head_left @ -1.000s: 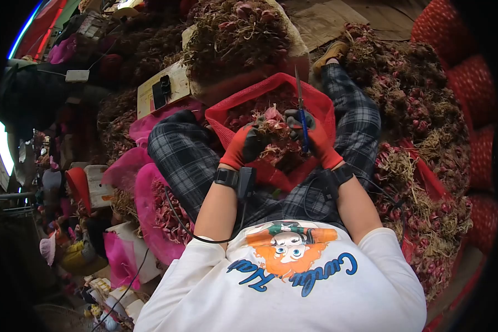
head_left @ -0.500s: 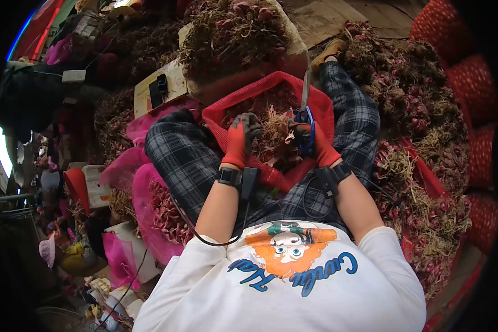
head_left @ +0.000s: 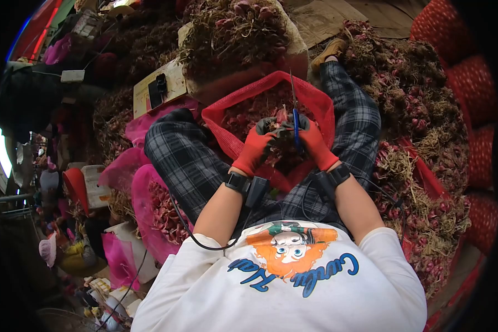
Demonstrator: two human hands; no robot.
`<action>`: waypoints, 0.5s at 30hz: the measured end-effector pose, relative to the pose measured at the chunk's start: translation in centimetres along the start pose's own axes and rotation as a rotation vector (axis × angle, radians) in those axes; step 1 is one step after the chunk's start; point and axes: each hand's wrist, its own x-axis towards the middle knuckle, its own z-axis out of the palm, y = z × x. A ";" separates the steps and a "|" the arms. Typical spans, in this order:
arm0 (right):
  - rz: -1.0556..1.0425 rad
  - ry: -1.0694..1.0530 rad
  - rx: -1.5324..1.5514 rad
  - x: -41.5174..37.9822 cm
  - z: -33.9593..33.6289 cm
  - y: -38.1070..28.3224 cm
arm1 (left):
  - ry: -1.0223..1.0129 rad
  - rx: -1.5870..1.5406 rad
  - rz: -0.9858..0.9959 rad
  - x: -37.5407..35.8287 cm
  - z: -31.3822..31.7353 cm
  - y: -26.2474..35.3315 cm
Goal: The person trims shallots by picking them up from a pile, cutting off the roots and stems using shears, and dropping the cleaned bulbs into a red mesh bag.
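Both hands wear red gloves with dark fingers and meet over a red mesh bag (head_left: 218,131) that lies open between my legs. My left hand (head_left: 262,143) is closed around a small reddish onion bulb (head_left: 282,114) whose tip shows above the fingers. Close beside it, my right hand (head_left: 310,135) grips the scissors (head_left: 296,122) by their blue handles. The blades point up and away, past the bag's far rim. Loose reddish bulbs (head_left: 240,119) lie inside the bag.
A box (head_left: 249,83) heaped with dried bulbs stands beyond the bag. A board (head_left: 174,83) with a dark phone-like object is at its left. Pink mesh bags (head_left: 144,193) lie left; a large bulb pile (head_left: 415,116) and filled red sacks (head_left: 473,88) are right.
My left hand has moved right to meet my right hand. The dry root clump between them is gone from view, a bulb shows at the fingers, and the scissors have turned slightly left.
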 end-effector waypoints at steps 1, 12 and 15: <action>0.062 0.001 0.008 0.4 -0.3 0.3 | 0.008 -0.038 -0.019 -0.3 0.3 0.6; 0.187 -0.137 0.079 0.2 -0.9 -1.1 | -0.104 0.120 -0.101 -0.1 -0.5 1.6; 0.190 -0.162 0.160 0.8 -2.4 0.3 | -0.195 -0.025 -0.118 -0.3 -1.0 2.7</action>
